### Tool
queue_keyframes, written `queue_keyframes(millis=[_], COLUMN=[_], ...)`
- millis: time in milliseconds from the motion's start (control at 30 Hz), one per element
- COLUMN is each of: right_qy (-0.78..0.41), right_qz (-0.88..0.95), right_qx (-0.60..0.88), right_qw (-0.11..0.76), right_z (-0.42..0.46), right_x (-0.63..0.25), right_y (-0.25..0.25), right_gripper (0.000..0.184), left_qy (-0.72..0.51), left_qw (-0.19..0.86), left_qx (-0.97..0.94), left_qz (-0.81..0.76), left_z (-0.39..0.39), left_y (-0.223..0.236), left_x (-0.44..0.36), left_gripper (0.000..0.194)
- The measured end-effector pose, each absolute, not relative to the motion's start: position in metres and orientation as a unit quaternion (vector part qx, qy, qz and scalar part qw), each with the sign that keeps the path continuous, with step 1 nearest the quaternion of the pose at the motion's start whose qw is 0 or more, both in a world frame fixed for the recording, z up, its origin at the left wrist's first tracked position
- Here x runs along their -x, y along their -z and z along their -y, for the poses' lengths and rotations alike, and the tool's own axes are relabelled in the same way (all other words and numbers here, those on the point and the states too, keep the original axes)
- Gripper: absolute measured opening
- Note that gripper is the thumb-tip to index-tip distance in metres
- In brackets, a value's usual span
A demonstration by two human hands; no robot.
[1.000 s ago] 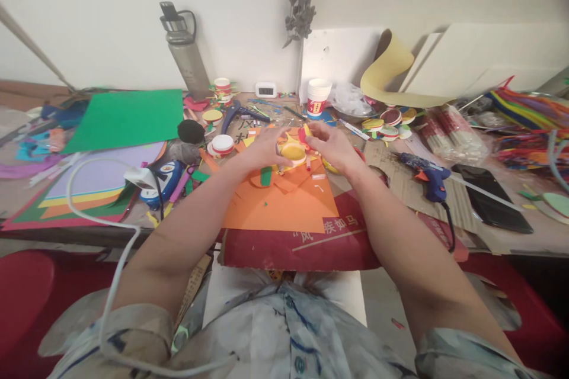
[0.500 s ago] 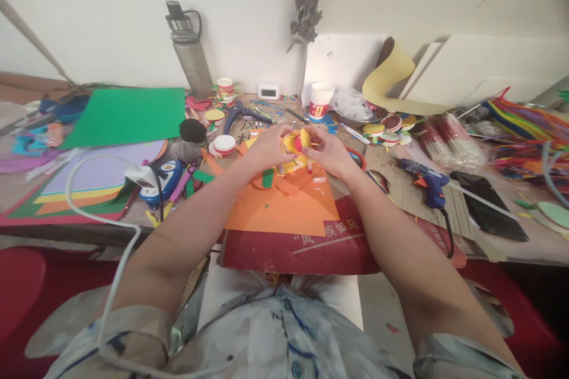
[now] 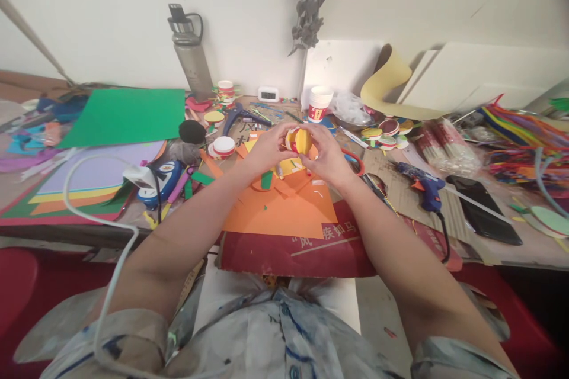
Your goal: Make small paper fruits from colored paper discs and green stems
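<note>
Between my two hands is a small round craft piece (image 3: 303, 141), with a yellow disc face and a red-and-white cup-like rim. My left hand (image 3: 272, 147) grips its left side, and my right hand (image 3: 326, 153) closes round the right side. Parts of the piece are hidden by the fingers. It is held above orange paper (image 3: 275, 213), on which lie yellow paper, a green scrap and small cut bits. That paper rests on a dark red board (image 3: 262, 257) at the table's front edge.
On the right lie a blue glue gun (image 3: 422, 183), a black phone (image 3: 484, 210) and orange-handled scissors (image 3: 354, 161). Stacked paper cups (image 3: 320, 103) and a bottle (image 3: 191, 53) stand behind. Green paper (image 3: 128, 115) and a blue power socket (image 3: 162, 182) with a white cable are left.
The craft piece has been turned between my hands, so its yellow disc now faces more to the right. Both hands stay in nearly the same place. The view has shifted slightly.
</note>
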State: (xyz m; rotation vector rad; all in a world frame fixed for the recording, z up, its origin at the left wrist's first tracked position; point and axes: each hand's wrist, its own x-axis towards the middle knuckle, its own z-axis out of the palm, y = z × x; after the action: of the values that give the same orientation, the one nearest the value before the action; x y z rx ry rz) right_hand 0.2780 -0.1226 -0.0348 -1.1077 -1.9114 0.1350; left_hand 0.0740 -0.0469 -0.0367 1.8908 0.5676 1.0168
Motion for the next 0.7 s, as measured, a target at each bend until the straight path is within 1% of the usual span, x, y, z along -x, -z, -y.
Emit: queue_keyframes(millis=[200,333,400,533,633,700], right_qy=[-0.046,-0.042,-0.038,-0.039,-0.039,-0.031], right_qz=[0.778,0.786,0.788,0.785,0.787,0.772], right_qx=[0.454,0.433,0.431,0.455,0.447,0.447], right_qw=[0.432,0.439,0.438,0.419,0.425,0.45], right_z=[0.126,0.125,0.124,0.127,0.132,0.136], right_x=[-0.276,-0.277,-0.278,-0.274,-0.269,-0.268], right_y=[0.03,0.031,0.033,0.034,0.027,0.02], right_gripper=[0.07,0.071,0.072,0.072,0.074,0.077], left_qy=[-0.406,-0.408,-0.407,-0.421,-0.428,-0.43], left_qw=[0.505,0.528,0.534,0.561,0.615,0.657], left_qx=[-0.731,-0.718,-0.716,-0.681,-0.625,-0.583], left_qz=[-0.214,-0.198,-0.194,-0.213,-0.219,-0.207], left_z=[0.049,0.052,0.053,0.056,0.059,0.059], left_y=[0.035,0.033,0.033,0.034,0.032,0.028], left_x=[-0.075,-0.075,-0.075,-0.078,-0.078,-0.075], left_gripper=[0.082,0.085,0.083,0.074,0.072,0.071])
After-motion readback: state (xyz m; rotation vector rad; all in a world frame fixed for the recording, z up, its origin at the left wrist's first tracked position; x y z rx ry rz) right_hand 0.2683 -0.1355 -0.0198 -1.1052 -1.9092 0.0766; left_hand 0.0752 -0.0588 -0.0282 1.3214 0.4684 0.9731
